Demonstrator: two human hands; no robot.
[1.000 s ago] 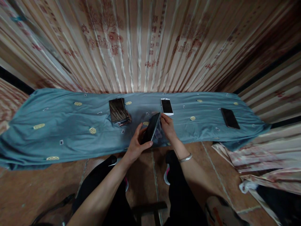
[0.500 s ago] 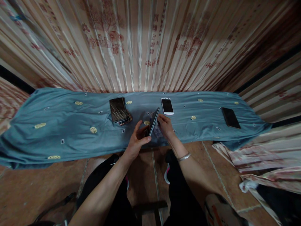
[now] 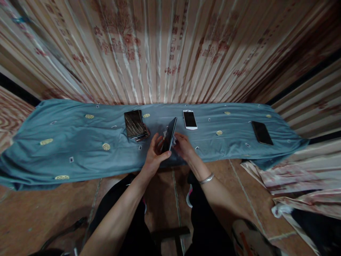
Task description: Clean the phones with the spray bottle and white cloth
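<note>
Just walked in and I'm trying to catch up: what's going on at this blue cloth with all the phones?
A seated person holds a dark phone on edge over the blue cloth. The left hand grips its lower end; the right hand is against its other side. On the cloth lie a stack of dark phones, a white phone and, far right, a black phone.

Left hand [image 3: 154, 158] gripping, right hand [image 3: 183, 147] fingers curled; forearms converging.
</note>
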